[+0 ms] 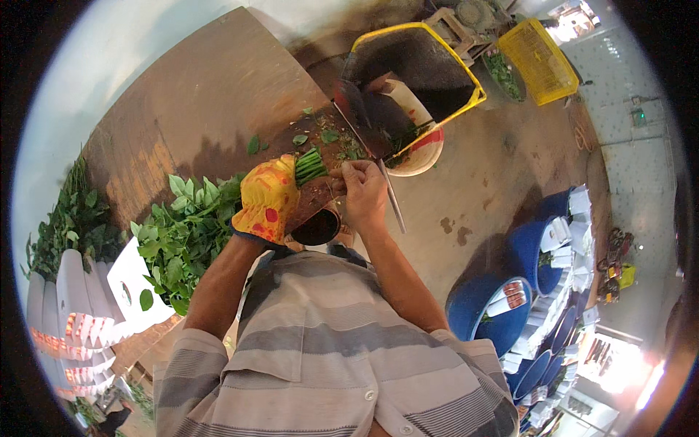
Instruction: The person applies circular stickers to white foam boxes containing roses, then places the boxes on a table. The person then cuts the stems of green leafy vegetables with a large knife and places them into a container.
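Observation:
My left hand [267, 198], in a yellow and orange work glove with red spots, grips a bunch of green cut stems [310, 167]. The stem ends point right, and the leafy part [183, 240] spreads left of my wrist, with white wrapping [131, 281] beside it. My bare right hand [364, 191] is just right of the stem ends, thumb and fingertips pinched together. Whether something thin is between them is too small to tell. Below the stems are a brown worn surface [311, 203] and a dark, round, hollow opening [318, 226].
Loose leaves [329, 136] litter the brown worktable [202, 98]. A metal rod [394, 202] juts past its right edge. Beyond stand a yellow-rimmed bin [478, 90] and a yellow crate [538, 63]. Blue buckets [464, 306] line the right; white-wrapped bundles [71, 289] lie left.

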Demonstrator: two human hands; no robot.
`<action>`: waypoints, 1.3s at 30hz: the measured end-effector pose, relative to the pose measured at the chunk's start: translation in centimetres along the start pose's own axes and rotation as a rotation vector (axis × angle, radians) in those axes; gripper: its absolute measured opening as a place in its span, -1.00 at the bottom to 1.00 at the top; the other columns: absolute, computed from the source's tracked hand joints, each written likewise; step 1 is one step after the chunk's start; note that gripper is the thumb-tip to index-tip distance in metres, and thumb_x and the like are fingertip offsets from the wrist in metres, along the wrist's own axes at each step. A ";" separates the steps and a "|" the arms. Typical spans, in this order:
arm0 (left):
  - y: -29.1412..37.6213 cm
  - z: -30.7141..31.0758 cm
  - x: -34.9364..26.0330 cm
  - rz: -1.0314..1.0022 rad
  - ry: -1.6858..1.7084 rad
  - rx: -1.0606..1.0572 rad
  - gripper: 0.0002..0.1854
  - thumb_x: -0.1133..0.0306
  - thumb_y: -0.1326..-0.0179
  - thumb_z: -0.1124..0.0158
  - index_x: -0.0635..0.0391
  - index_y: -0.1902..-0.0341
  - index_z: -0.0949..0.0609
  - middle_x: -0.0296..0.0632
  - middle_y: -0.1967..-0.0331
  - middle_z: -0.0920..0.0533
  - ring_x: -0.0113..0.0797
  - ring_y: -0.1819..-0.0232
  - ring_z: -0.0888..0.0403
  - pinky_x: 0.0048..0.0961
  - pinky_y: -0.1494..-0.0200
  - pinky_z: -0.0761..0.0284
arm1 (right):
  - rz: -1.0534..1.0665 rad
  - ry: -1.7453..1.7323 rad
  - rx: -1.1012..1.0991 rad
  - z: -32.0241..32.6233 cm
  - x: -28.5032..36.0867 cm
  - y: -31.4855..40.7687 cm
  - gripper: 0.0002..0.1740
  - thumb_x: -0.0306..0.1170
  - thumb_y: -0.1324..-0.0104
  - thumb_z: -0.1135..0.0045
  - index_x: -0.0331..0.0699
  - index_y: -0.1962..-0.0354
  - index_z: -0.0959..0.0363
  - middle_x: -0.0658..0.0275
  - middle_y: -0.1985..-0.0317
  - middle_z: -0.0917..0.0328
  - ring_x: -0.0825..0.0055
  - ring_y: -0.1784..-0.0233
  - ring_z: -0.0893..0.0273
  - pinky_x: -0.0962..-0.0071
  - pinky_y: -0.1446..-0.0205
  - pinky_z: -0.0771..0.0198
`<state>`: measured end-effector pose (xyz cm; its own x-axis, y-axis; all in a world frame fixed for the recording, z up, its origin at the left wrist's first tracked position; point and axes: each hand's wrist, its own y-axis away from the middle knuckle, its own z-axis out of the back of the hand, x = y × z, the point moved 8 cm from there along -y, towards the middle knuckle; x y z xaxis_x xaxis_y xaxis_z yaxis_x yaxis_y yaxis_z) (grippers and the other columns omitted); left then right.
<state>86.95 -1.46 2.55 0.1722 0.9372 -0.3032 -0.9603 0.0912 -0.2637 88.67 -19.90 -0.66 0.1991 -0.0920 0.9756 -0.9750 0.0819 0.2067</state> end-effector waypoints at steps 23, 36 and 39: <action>-0.9 -0.4 1.7 0.068 0.011 0.021 -0.80 0.30 -0.04 -0.29 0.09 0.27 -0.55 -0.07 0.40 -0.64 0.05 0.30 -0.64 -0.07 0.29 -0.51 | 0.201 0.530 0.278 -5.8 -2.0 2.9 -0.84 -0.41 -0.37 -0.18 -0.37 0.24 -0.50 -0.10 0.39 -0.61 0.00 0.32 -0.66 0.20 0.29 -0.51; 3.0 -1.1 -0.4 0.036 0.084 0.069 -0.75 0.21 -0.08 -0.28 0.04 0.20 -0.58 -0.10 0.37 -0.61 0.03 0.23 -0.60 -0.10 0.21 -0.48 | 0.445 0.886 1.146 -15.2 3.5 -1.8 -0.83 -0.36 -0.15 -0.22 -0.27 0.46 -0.45 0.06 0.49 -0.57 0.23 0.42 -0.57 0.22 0.35 -0.44; 1.7 1.4 -1.9 0.079 0.076 0.129 -0.72 0.22 -0.04 -0.34 0.05 0.20 -0.57 -0.11 0.34 -0.61 0.03 0.22 -0.60 -0.07 0.20 -0.48 | 0.311 0.596 1.192 -14.0 -1.0 -8.2 -0.70 -0.35 -0.25 -0.27 -0.33 0.48 -0.32 0.25 0.58 -0.29 0.51 0.52 -0.25 0.33 0.41 -0.26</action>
<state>84.71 -2.59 3.93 0.1062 0.9155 -0.3881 -0.9909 0.0650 -0.1177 97.88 -6.56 -2.36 -0.3251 0.2357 0.9158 -0.4201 -0.9036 0.0835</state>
